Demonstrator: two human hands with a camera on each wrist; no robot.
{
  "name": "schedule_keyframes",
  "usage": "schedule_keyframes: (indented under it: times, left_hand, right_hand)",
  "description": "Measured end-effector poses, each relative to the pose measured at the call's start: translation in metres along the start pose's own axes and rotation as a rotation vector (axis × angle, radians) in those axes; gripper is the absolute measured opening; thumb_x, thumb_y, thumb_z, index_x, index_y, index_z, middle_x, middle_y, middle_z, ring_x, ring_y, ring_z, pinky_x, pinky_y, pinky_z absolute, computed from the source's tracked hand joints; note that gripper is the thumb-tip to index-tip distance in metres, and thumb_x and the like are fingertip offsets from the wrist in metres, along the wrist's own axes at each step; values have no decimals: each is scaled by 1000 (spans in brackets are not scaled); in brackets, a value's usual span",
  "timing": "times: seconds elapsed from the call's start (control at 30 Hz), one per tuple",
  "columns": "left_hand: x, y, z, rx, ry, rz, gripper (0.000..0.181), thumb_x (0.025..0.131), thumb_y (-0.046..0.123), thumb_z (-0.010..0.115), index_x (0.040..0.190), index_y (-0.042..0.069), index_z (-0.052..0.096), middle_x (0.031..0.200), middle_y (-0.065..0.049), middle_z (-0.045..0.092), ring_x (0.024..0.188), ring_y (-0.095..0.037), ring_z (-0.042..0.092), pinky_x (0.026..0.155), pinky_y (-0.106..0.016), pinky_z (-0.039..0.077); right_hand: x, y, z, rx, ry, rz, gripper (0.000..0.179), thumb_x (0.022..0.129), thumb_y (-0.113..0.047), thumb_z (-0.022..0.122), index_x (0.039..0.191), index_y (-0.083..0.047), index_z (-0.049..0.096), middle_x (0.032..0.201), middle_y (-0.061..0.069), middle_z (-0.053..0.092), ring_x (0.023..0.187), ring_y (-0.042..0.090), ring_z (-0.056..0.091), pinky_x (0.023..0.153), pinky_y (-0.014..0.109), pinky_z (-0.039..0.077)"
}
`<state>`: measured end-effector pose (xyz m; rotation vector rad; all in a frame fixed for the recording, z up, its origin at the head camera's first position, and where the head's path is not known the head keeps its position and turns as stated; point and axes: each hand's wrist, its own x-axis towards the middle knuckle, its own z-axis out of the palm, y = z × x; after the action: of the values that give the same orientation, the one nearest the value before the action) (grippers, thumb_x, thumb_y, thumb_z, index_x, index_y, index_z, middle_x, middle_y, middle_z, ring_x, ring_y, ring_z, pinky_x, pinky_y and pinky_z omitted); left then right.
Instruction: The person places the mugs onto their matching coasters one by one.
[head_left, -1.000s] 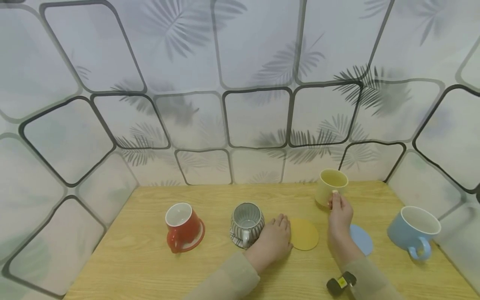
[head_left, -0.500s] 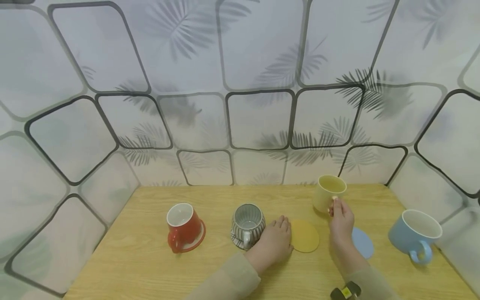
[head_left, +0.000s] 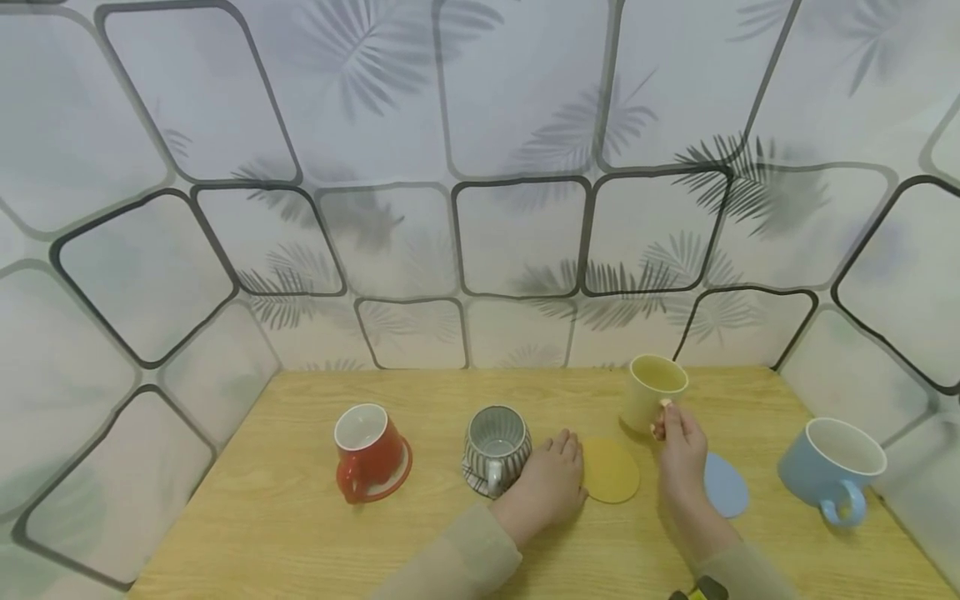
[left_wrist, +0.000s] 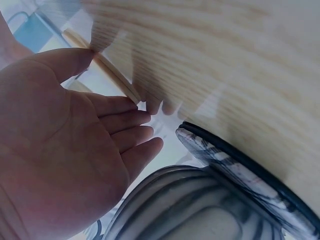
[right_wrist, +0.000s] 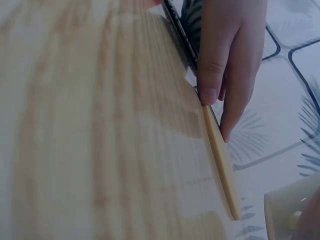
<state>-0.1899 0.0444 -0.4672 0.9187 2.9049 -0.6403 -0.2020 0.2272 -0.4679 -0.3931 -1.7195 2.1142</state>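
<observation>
My right hand [head_left: 682, 454] pinches the handle of a pale yellow mug [head_left: 643, 407], behind and to the right of a round yellow coaster [head_left: 613, 473]. Whether the mug's base touches the table cannot be told. My left hand [head_left: 549, 485] rests on the table at the coaster's left edge, fingers extended; in the right wrist view its thumb and fingertips touch the coaster's rim [right_wrist: 220, 160]. Just left of that hand, a grey striped mug [head_left: 483, 454] stands on a checked coaster [head_left: 474, 481]. In the right wrist view only part of the yellow mug [right_wrist: 280, 210] shows.
On the left, a red mug [head_left: 378, 454] stands on a red-rimmed coaster [head_left: 401, 477]. A blue coaster [head_left: 726, 487] lies right of my right forearm, and a blue mug [head_left: 817, 467] stands farther right. Patterned walls [head_left: 517, 242] enclose the wooden table [head_left: 300, 533].
The yellow mug has come slightly left and nearer in my right hand, towards the yellow coaster. My left hand stays in place.
</observation>
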Motion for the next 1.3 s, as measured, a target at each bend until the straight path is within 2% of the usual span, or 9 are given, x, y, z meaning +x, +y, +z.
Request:
schedule_keyframes:
  times: [0.27,0.7,0.87,1.1,1.3]
  left_hand:
    - [0,0,4,-2,30,8,68,108,58,47,162,16,45,170,2,42,159,-11,38,126,-23,39]
    - [-2,-1,-2,-49,6,-3,68,108,57,48,163,17,44,171,3,40,160,-11,36,127,-23,38]
    - [-2,-1,-1,-55,-1,-3,68,108,58,48,163,17,43,171,3,39,160,-11,35,128,-24,37]
    - [-3,-1,0,-77,5,-5,69,108,57,49,163,17,44,171,2,40,160,-12,36,128,-25,37]
    - [-1,-1,2,-73,4,-4,69,108,57,49,163,17,43,171,2,40,160,-12,35,128,-25,37]
  right_hand:
    - [-8,3,-1,-51,-46,-23,38,115,-21,45,82,-7,57,73,-8,50,80,8,49,75,17,45]
    - [-25,2,0,-55,-69,-13,39,115,-20,44,82,-3,55,73,-6,50,82,10,48,77,21,45]
    - [-31,1,-2,-75,-108,-11,39,116,-19,42,85,0,54,76,-5,50,85,11,48,79,21,46]
    - [-39,-2,-2,-97,-167,0,39,116,-22,41,86,-2,55,78,-6,50,87,10,49,82,19,48]
    - [-44,-1,-1,-101,-171,10,39,116,-24,41,87,-3,55,79,-7,50,87,10,49,84,21,49]
